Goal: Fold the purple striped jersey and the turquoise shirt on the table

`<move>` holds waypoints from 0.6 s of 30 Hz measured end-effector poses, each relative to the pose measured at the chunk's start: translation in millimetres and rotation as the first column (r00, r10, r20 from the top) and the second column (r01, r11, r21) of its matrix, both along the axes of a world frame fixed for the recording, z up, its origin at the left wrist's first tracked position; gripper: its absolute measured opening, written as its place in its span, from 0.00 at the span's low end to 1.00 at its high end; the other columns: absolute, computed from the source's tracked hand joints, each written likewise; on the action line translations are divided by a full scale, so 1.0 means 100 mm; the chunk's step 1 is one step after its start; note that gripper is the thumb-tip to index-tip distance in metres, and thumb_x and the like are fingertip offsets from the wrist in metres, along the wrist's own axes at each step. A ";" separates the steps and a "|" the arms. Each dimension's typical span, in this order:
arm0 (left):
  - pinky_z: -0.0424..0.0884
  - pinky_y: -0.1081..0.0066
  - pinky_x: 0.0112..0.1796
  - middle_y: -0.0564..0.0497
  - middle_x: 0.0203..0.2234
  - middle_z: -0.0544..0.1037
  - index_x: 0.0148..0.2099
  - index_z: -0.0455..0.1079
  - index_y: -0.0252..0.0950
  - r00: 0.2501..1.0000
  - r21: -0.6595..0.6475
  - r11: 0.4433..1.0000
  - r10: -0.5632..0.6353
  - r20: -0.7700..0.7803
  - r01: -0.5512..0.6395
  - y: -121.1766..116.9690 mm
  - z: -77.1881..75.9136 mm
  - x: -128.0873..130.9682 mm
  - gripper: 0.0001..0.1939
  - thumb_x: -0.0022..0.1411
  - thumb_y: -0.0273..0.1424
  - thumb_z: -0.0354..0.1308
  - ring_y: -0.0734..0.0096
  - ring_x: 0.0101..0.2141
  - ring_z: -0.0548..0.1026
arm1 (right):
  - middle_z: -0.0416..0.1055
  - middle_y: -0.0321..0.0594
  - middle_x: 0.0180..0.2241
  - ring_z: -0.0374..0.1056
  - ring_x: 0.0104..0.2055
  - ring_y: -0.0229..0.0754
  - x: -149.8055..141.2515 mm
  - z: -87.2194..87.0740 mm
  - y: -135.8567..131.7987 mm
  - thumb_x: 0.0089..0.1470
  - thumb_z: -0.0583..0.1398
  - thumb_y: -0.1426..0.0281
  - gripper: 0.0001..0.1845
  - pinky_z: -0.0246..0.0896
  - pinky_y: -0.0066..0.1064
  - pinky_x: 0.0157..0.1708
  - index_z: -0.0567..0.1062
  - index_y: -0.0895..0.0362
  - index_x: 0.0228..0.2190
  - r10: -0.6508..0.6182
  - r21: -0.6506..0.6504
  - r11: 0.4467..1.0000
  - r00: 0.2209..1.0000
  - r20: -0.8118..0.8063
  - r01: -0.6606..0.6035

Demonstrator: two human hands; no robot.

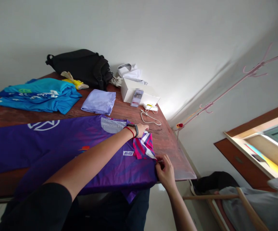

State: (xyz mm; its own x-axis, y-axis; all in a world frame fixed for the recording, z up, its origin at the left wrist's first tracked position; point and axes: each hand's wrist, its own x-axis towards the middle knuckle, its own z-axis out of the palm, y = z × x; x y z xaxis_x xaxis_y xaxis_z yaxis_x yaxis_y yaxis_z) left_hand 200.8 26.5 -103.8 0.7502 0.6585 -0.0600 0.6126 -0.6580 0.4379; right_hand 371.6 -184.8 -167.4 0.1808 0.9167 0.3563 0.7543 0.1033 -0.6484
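A purple sports shirt (81,144) lies spread across the wooden table (170,141), its pink-striped sleeve (143,146) folded inward. My left hand (141,130), with a dark band and a red string on the wrist, pinches the sleeve's upper edge near the collar. My right hand (165,170) pinches the shirt's lower sleeve corner at the table's near edge. Both hands are closed on the fabric.
Folded blue shirts (38,94), a folded lilac cloth (99,101), a black backpack (83,65), a white box (139,91) and a white charger with cable (151,112) sit farther back on the table. A pink hanger rack (225,93) hangs on the right wall above a bed (237,199).
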 end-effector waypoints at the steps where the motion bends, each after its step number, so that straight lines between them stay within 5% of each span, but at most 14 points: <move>1: 0.72 0.69 0.49 0.47 0.52 0.78 0.59 0.68 0.43 1.000 0.003 1.000 0.001 -0.004 -0.001 0.02 0.01 -0.01 0.26 0.60 0.20 0.58 0.61 0.51 0.77 | 0.72 0.40 0.36 0.70 0.35 0.44 0.00 0.00 0.00 0.54 0.56 0.70 0.09 0.66 0.34 0.36 0.75 0.54 0.35 -0.005 0.003 1.000 1.000 -0.001 0.005; 5: 0.72 0.69 0.49 0.45 0.50 0.80 0.55 0.72 0.39 0.998 0.007 0.999 0.033 -0.055 -0.033 0.04 0.04 -0.03 0.18 0.62 0.29 0.60 0.59 0.51 0.77 | 0.72 0.41 0.37 0.70 0.38 0.46 -0.01 -0.01 0.00 0.58 0.60 0.63 0.08 0.67 0.37 0.39 0.76 0.53 0.34 -0.014 0.024 1.000 0.998 0.068 0.013; 8: 0.73 0.67 0.49 0.43 0.53 0.77 0.56 0.71 0.39 0.995 0.004 1.000 0.026 -0.094 -0.026 0.01 0.05 -0.05 0.28 0.53 0.35 0.68 0.55 0.51 0.77 | 0.72 0.42 0.38 0.69 0.42 0.48 -0.02 -0.03 0.01 0.57 0.62 0.61 0.08 0.67 0.39 0.43 0.78 0.52 0.33 0.002 0.057 0.998 0.990 0.140 -0.010; 11: 0.75 0.66 0.45 0.41 0.57 0.74 0.59 0.68 0.40 0.993 -0.001 1.000 0.000 -0.118 0.000 -0.02 0.04 -0.08 0.37 0.46 0.32 0.72 0.54 0.49 0.78 | 0.72 0.43 0.38 0.70 0.42 0.48 -0.02 -0.04 0.01 0.58 0.62 0.60 0.09 0.68 0.38 0.43 0.80 0.51 0.33 0.014 0.064 0.998 0.989 0.150 -0.024; 18: 0.73 0.66 0.47 0.43 0.53 0.77 0.57 0.70 0.40 0.992 0.006 1.000 -0.027 -0.122 0.028 0.08 0.07 -0.14 0.30 0.51 0.24 0.66 0.56 0.50 0.77 | 0.72 0.43 0.39 0.71 0.43 0.49 -0.01 -0.06 0.01 0.58 0.63 0.60 0.10 0.69 0.39 0.44 0.81 0.50 0.33 0.004 0.084 0.996 0.986 0.168 -0.018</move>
State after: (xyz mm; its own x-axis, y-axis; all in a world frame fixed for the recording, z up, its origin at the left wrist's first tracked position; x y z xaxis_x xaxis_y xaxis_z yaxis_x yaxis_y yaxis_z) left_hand 186.4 34.0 -96.6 0.7554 0.6386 -0.1472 0.6428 -0.6783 0.3561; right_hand 371.0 -183.7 -173.1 0.1017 0.8833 0.4577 0.8499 0.1619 -0.5014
